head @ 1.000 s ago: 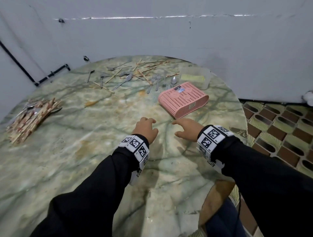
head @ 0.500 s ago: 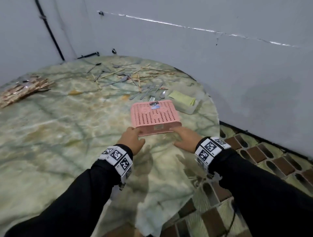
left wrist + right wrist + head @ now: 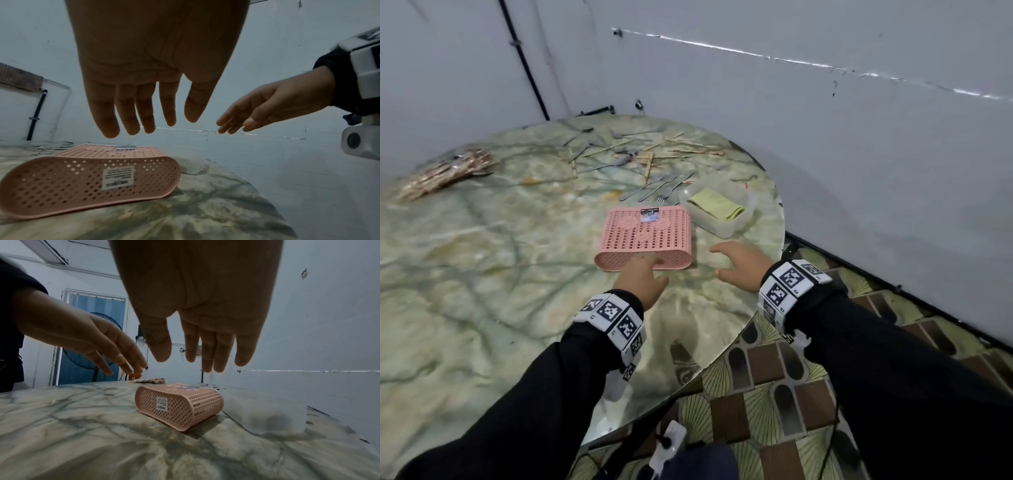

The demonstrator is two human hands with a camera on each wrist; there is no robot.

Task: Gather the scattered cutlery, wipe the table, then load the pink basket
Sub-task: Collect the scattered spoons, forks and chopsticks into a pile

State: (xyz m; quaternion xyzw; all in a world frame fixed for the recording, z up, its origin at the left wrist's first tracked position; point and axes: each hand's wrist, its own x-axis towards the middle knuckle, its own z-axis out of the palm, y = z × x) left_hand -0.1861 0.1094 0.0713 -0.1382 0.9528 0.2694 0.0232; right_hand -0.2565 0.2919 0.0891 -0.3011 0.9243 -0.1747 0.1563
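Observation:
A pink perforated basket (image 3: 645, 236) lies on its side on the green marble table (image 3: 482, 291), its labelled bottom (image 3: 90, 181) facing me. My left hand (image 3: 642, 277) hovers just above the basket's near end, fingers straight and empty (image 3: 141, 116). My right hand (image 3: 739, 265) hangs open to the right of the basket, apart from it (image 3: 205, 356). Scattered forks, spoons and chopsticks (image 3: 650, 168) lie beyond the basket. A yellow cloth (image 3: 714, 204) rests in a clear plastic container (image 3: 726, 226) right of the basket.
A bundle of wrapped chopsticks (image 3: 445, 173) lies at the table's far left. The grey wall (image 3: 825, 137) stands close behind and to the right. The table's curved edge (image 3: 722, 356) drops to a patterned tiled floor (image 3: 774, 394). A white power strip (image 3: 667, 442) hangs below.
The view has swung right and closer. Both hands have lifted off the basket's near end and spread out; the right hand has moved away to the right.

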